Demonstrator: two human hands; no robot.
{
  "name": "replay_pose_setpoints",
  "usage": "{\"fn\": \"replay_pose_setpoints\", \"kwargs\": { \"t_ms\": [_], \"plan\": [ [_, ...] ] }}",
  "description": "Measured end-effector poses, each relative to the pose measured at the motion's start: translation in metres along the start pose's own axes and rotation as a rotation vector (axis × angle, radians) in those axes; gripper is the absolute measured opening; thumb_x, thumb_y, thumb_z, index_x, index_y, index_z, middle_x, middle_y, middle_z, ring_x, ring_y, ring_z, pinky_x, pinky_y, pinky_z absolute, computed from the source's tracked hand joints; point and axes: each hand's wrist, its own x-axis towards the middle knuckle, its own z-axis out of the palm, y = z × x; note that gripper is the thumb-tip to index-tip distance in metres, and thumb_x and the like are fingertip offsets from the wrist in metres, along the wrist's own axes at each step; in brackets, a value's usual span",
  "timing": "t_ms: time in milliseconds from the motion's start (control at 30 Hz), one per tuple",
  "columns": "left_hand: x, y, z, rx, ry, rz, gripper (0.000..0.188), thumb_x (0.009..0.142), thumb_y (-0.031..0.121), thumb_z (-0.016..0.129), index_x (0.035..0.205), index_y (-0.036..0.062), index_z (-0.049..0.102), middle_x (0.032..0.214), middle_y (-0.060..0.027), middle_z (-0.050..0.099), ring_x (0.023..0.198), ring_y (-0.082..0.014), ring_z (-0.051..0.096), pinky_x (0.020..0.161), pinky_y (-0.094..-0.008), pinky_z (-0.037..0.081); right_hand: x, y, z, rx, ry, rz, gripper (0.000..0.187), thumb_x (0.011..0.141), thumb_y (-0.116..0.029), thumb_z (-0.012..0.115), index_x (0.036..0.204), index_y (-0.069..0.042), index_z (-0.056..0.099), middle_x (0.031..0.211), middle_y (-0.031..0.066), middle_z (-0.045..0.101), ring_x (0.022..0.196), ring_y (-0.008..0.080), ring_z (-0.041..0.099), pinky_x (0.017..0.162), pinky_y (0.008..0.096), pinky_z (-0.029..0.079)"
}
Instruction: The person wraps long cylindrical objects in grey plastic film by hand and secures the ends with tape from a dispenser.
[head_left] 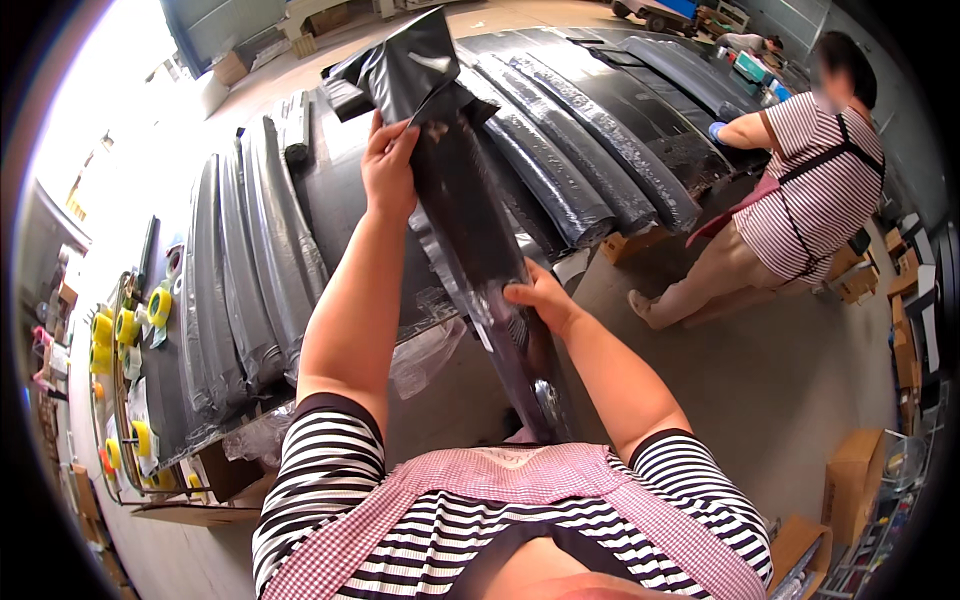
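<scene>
A long package in black plastic film (470, 220) slants up and away from my body over the table's near edge. Its far end is a loose, crumpled flap of film (415, 60). My left hand (390, 165) grips the package just below that flap, fingers wrapped round its left side. Lower down, my right hand (543, 297) holds its right side, thumb lying on top. The near end of the package reaches down to my apron (500, 458). What lies inside the film is hidden.
Several black wrapped rolls (265, 230) lie on the table at left, with shiny wrapped rolls (560, 150) at right. Yellow tape rolls (158, 307) hang at the left edge. A co-worker (820, 180) stands at the right side. Cardboard boxes (853, 480) stand at lower right.
</scene>
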Motion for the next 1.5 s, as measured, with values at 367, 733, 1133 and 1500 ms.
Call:
{"fn": "replay_pose_setpoints", "kwargs": {
  "t_ms": [367,733,1133,1500],
  "plan": [
    [-0.023,-0.059,-0.049,0.267,-0.048,-0.1,0.008,0.083,-0.002,0.071,0.087,0.0037,0.072,0.16,-0.0084,0.026,0.141,-0.0176,0.037,0.103,-0.0307,0.041,0.025,0.043,-0.032,-0.325,-0.106,0.174,0.08,0.076,-0.042,0.083,0.139,-0.006,0.048,0.116,0.0055,0.065,0.107,0.0171,0.06,0.093,0.0345,0.047],
    [-0.04,-0.062,-0.044,0.092,-0.103,-0.175,0.012,0.084,-0.007,0.067,0.087,0.0035,0.071,0.161,-0.0079,0.02,0.14,-0.0159,0.037,0.103,-0.0309,0.042,0.17,-0.128,-0.024,-0.931,0.136,-0.275,0.042,0.077,0.0,0.068,0.119,0.0,0.063,0.099,0.0133,0.07,0.086,0.0192,0.065,0.079,0.034,0.052],
    [-0.225,-0.057,-0.09,0.819,-0.436,0.025,0.014,0.073,0.005,0.082,0.08,0.0134,0.073,0.159,-0.0269,0.016,0.148,-0.0419,0.02,0.117,-0.0484,0.022,0.013,0.041,-0.061,-1.078,-0.012,-0.274,0.025,0.075,0.002,0.058,0.097,-0.005,0.068,0.094,0.0141,0.063,0.094,0.0362,0.062,0.084,0.0402,0.051],
    [0.042,-0.06,-0.041,-0.077,-0.069,-0.356,0.075,0.098,0.05,0.055,0.151,0.008,0.023,0.14,-0.0196,0.047,0.123,-0.0289,0.053,0.102,-0.0429,0.045,0.205,-0.133,0.006,-0.332,0.169,-0.334,0.077,0.088,-0.05,0.068,0.139,0.003,0.045,0.131,0.0161,0.057,0.115,0.0267,0.059,0.09,0.0341,0.049]
  ]
}}
